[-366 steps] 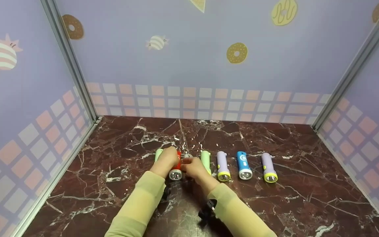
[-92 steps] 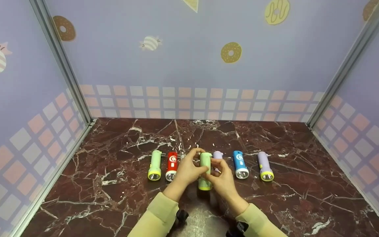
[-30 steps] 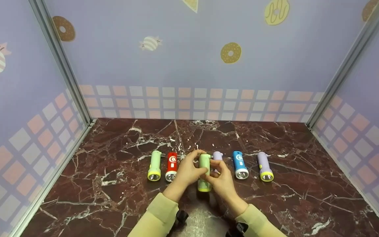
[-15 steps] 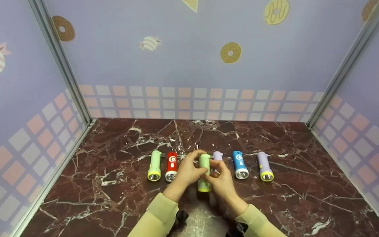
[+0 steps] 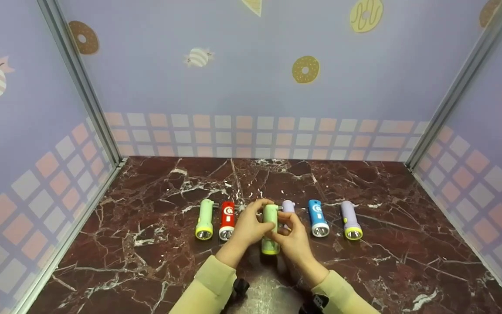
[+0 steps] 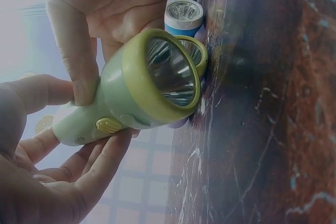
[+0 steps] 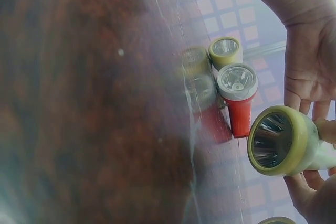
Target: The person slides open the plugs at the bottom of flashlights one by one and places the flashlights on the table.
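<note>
"Dark red marbled tabletop [image 5: 159, 274], across the lower half of the frame; what stands nearest on it?"

"Two pale yellow sleeves [image 5: 209, 281] at the bottom edge, with two black wrist pieces [image 5: 241, 286]; past them, two hands sharing one thing."

"Which thing; held how?"

"One green flashlight [image 5: 270, 214], lower centre of the frame, its yellow-rimmed lamp end toward the bottom edge; the left hand [image 5: 247, 224] has thumb and fingers curled about it, partly closed; the right hand [image 5: 293, 235] pinches it from the other side, also partly closed."

"Any more?"

"Five on the table, left to right: second green flashlight [image 5: 206, 217], red flashlight [image 5: 228, 218], purple flashlight [image 5: 289, 207] partly hidden by the right hand, blue flashlight [image 5: 318, 217], another purple flashlight [image 5: 351, 218]; six altogether."

"Farthest off?"

"Three lavender walls [image 5: 251, 78], two grey posts [image 5: 83, 83]; five doughnuts [image 5: 306, 77] in the upper frame, two striped sweets [image 5: 198, 57] upper left, one cone tip [image 5: 254, 6] at the top edge."
</note>
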The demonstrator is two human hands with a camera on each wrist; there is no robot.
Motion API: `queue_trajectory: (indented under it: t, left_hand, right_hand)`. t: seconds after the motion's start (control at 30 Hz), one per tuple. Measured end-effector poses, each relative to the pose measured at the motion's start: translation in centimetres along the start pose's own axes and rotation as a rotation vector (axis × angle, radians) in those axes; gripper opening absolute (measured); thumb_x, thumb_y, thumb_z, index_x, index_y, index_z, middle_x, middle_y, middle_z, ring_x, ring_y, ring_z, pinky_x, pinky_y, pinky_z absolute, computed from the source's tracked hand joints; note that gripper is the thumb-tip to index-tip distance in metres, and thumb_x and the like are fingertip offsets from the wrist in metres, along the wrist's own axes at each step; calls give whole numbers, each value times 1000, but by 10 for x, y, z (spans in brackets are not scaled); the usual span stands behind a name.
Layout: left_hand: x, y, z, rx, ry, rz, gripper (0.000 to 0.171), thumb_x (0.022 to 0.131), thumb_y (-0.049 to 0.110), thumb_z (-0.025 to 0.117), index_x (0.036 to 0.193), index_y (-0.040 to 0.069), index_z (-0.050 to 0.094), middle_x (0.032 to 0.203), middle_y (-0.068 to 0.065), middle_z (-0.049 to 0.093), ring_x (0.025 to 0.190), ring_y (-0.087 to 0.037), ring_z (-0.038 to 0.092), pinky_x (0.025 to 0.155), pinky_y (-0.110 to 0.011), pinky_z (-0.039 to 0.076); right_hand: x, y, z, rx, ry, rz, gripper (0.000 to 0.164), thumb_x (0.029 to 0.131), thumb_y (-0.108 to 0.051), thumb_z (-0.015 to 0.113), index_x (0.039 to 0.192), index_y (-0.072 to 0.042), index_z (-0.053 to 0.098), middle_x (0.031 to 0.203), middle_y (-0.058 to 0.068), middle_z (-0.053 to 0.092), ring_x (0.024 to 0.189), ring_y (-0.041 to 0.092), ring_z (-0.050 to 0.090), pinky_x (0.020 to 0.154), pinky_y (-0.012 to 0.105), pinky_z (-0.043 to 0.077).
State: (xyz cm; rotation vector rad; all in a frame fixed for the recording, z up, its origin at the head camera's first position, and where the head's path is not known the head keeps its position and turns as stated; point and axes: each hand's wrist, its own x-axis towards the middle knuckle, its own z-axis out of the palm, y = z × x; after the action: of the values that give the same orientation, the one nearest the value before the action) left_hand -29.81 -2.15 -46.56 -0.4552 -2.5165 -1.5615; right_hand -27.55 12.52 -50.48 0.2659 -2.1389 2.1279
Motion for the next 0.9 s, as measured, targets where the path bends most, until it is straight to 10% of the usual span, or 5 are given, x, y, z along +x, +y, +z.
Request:
queue_trajectory:
  t: [0.9]
  left_hand:
    - [0, -1, 0, 34, 1, 0, 55, 69, 5, 73, 124, 11, 67, 115, -16, 64, 94, -27, 58, 82, -38, 48]
  right_hand:
    - [-1, -2, 1, -9, -12, -10, 54, 81, 9, 73, 129, 13, 47, 131, 37, 59, 101, 32, 72, 84, 31, 63]
